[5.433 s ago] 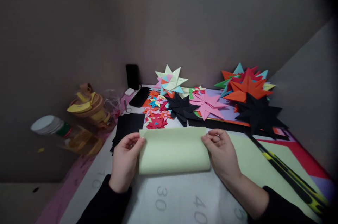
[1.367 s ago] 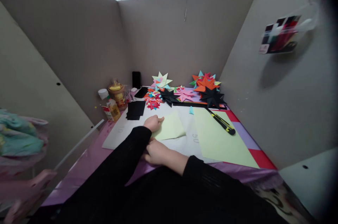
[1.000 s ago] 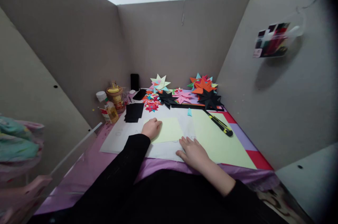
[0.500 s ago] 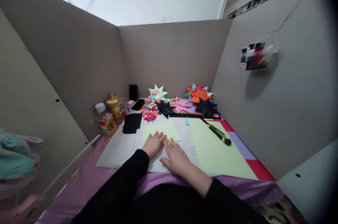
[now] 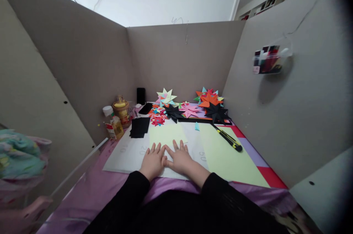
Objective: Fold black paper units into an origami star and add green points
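— Pressing down on what, exactly?

— I am laying my left hand (image 5: 151, 159) flat, fingers spread and gripping nothing, on the near edge of the folded pale-green sheet (image 5: 166, 135). It is lying on the white numbered mat (image 5: 129, 153).

— And the other one?

— My right hand (image 5: 179, 157) is resting just beside it, thumbs touching, I think, though the view is small; its fingers are loose and open on the same edge.

— What is sitting around?

— Going rightwards: a bottle (image 5: 113, 123), black paper squares (image 5: 139, 127), paper stars (image 5: 190, 107) at the back, a large green sheet (image 5: 226, 156) and a yellow-black cutter (image 5: 228, 139).
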The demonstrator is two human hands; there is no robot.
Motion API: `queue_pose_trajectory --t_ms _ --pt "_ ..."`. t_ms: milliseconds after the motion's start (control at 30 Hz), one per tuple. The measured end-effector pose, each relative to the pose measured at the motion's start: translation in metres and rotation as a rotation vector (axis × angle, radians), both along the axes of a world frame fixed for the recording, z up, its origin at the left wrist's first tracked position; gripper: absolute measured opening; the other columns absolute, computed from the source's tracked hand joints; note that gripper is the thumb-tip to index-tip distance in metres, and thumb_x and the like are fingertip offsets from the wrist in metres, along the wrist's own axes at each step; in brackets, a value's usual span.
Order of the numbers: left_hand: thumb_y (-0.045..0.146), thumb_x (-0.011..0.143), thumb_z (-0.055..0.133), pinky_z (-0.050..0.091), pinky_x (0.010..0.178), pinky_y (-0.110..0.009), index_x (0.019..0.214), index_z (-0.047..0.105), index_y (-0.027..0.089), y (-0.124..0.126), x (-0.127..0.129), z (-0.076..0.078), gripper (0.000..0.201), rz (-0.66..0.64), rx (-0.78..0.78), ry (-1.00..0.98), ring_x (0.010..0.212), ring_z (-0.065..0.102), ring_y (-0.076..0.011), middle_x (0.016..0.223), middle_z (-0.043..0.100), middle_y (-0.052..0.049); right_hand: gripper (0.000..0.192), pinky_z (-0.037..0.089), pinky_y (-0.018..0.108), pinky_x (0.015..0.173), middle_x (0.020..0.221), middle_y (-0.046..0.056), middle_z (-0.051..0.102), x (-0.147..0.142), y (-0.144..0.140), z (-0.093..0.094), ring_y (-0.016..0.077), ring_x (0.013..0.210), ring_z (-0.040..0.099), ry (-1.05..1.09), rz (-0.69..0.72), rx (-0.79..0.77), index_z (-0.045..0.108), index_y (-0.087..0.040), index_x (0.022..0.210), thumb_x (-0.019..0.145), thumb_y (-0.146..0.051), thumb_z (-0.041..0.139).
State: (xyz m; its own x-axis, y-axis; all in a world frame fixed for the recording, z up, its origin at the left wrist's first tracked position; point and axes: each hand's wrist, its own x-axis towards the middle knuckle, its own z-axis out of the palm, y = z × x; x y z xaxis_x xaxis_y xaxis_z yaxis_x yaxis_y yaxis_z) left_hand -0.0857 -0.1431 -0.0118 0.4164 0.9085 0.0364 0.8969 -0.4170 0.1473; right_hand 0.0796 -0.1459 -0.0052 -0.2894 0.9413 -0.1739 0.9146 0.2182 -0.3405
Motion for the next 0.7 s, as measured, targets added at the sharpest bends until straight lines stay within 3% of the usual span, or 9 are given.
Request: queue_pose_trajectory --t_ms 167,333,400,467,533,600,633,700 --pt "0.044 0.091 0.034 0.025 0.104 -0.061 0.143 0.038 0.02 -0.007 -0.009 0.002 0.058 0.108 0.005 0.087 0.14 0.026 -0.0361 0.151 0.031 -0.017 0.079 0.007 0.059 0.108 0.159 0.012 0.011 0.001 0.006 -0.005 0.0449 0.142 0.0 0.0 -0.125 0.022 0.025 -0.034 0.147 0.08 -0.073 0.04" --pt "0.049 0.09 0.035 0.024 0.103 -0.065 0.142 0.039 0.013 -0.017 -0.023 0.002 0.064 0.16 0.007 0.121 0.14 0.024 -0.037 0.151 0.03 -0.019 0.088 0.011 0.053 0.112 0.156 0.021 0.014 0.025 -0.008 -0.008 0.0381 0.144 0.006 -0.047 -0.309 0.03 0.023 -0.005 0.148 0.084 -0.061 0.043" --pt "0.051 0.088 0.038 0.021 0.101 -0.069 0.137 0.046 0.012 -0.02 -0.028 0.007 0.063 0.189 0.04 0.141 0.14 0.022 -0.0404 0.149 0.035 -0.02 0.086 0.014 0.053 0.111 0.156 0.021 0.015 0.05 -0.021 -0.004 0.0391 0.143 0.006 -0.066 -0.284 0.02 0.034 -0.004 0.143 0.079 -0.059 0.051" --pt "0.05 0.086 0.045 0.015 0.098 -0.076 0.126 0.058 0.012 -0.02 -0.029 0.018 0.056 0.23 0.112 0.188 0.14 0.015 -0.0453 0.147 0.038 -0.022 0.078 0.019 0.053 0.11 0.157 0.016 0.017 0.086 -0.029 0.005 0.0372 0.144 0.01 -0.054 -0.236 0.091 0.041 -0.011 0.141 0.079 -0.057 0.054" --pt "0.044 0.085 0.05 0.008 0.096 -0.08 0.109 0.068 0.015 -0.016 -0.023 0.033 0.042 0.215 0.175 0.235 0.141 0.004 -0.0468 0.15 0.033 -0.02 0.072 0.03 0.045 0.106 0.151 0.017 0.033 0.131 -0.027 0.016 0.0339 0.138 0.031 -0.047 -0.335 0.165 0.037 -0.014 0.143 0.084 -0.053 0.049" --pt "0.043 0.085 0.051 0.008 0.096 -0.079 0.1 0.072 0.018 -0.007 -0.01 0.045 0.036 0.16 0.2 0.22 0.142 0.0 -0.0455 0.152 0.03 -0.016 0.064 0.04 0.038 0.097 0.137 0.017 0.051 0.174 -0.014 0.025 0.0293 0.123 0.051 -0.114 -0.551 0.179 0.039 -0.015 0.141 0.09 -0.052 0.04" --pt "0.046 0.086 0.05 0.009 0.096 -0.079 0.107 0.069 0.021 0.0 -0.001 0.048 0.038 0.111 0.208 0.181 0.142 0.0 -0.0448 0.152 0.031 -0.014 0.061 0.042 0.038 0.093 0.131 0.02 0.055 0.192 -0.005 0.027 0.0308 0.118 0.054 -0.146 -0.605 0.178 0.042 -0.012 0.138 0.09 -0.049 0.04" --pt "0.052 0.086 0.046 0.011 0.099 -0.076 0.134 0.05 0.029 0.017 0.017 0.045 0.053 -0.013 0.18 0.091 0.144 0.002 -0.0393 0.154 0.027 -0.009 0.057 0.042 0.042 0.091 0.123 0.024 0.057 0.218 0.014 0.026 0.0355 0.114 0.055 -0.193 -0.663 0.176 0.049 -0.007 0.131 0.088 -0.044 0.047"
